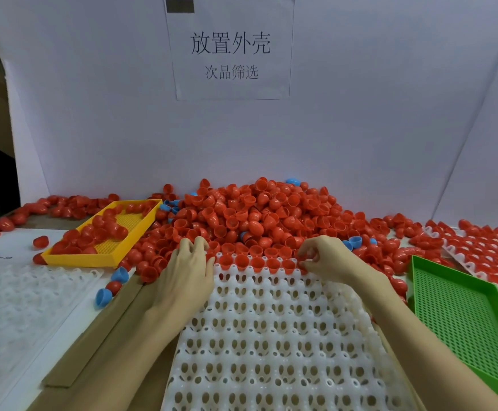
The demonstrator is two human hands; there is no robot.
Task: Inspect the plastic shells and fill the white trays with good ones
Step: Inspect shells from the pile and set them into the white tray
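At the far edge of the white moulded plastic tray [271, 336], the right hand [327, 259] pinches a red plastic shell [302, 260] while the left hand [187, 262] rests, fingers curled, on the heaped red shells [256, 215].

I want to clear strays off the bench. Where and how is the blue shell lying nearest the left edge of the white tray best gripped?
The blue shell lies tilted, its open mouth facing left and toward the viewer. Probably come from above and pinch the rim, one finger inside, since the dome looks smooth and curved.
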